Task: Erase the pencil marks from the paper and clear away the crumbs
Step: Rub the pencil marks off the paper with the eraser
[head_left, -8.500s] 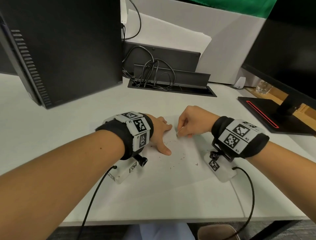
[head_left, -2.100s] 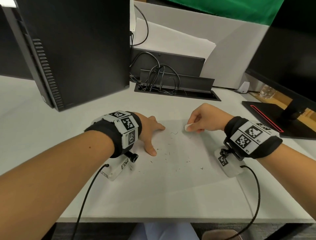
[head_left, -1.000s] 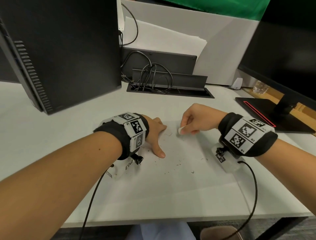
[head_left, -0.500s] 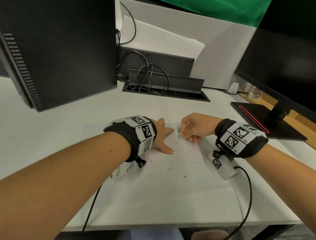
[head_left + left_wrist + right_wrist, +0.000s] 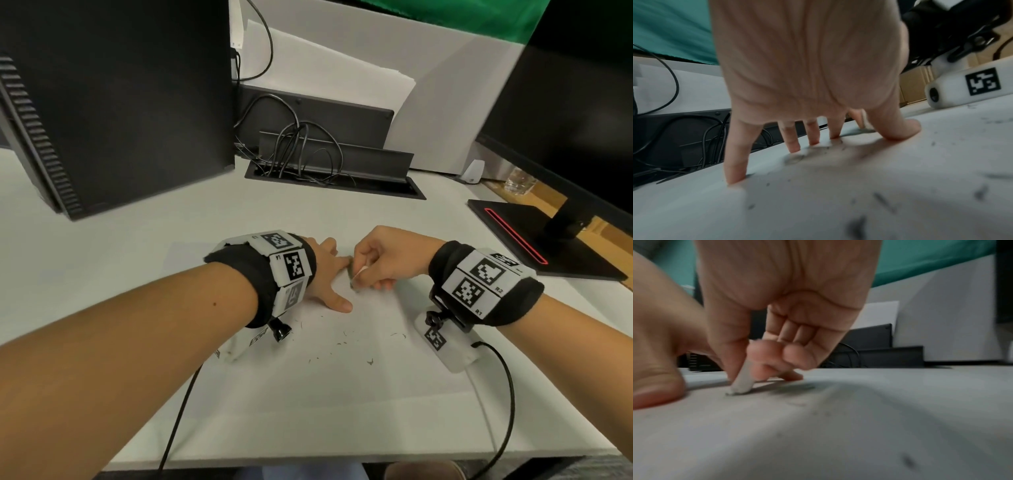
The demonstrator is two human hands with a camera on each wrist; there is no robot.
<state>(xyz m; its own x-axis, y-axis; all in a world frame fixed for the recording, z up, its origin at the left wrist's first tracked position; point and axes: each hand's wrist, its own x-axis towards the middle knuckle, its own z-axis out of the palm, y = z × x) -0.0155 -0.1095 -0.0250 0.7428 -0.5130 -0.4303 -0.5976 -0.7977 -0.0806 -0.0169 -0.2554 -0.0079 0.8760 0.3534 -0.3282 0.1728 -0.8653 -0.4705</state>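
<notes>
A white sheet of paper (image 5: 342, 387) lies on the white desk. My right hand (image 5: 383, 262) pinches a small white eraser (image 5: 360, 274) between thumb and fingers and presses its tip onto the paper (image 5: 838, 426); the eraser (image 5: 743, 381) shows grey at its tip. My left hand (image 5: 325, 274) lies spread with straight fingers (image 5: 793, 141) pressing the sheet down just left of the eraser. Dark eraser crumbs (image 5: 370, 361) are scattered over the paper in front of both hands, and crumbs (image 5: 884, 201) show close up in the left wrist view.
A black computer tower (image 5: 113, 102) stands at the back left. A cable tray (image 5: 335, 171) with black cables sits behind the hands. A monitor base (image 5: 544, 240) with a red line is at the right, with a glass (image 5: 519, 181) behind it. The desk's front edge (image 5: 342, 460) is near me.
Over the last seconds my right hand has rubbed the eraser back and forth near the left fingertips. It now sits slightly lower and closer to my left thumb. The left hand stayed pressing the paper.
</notes>
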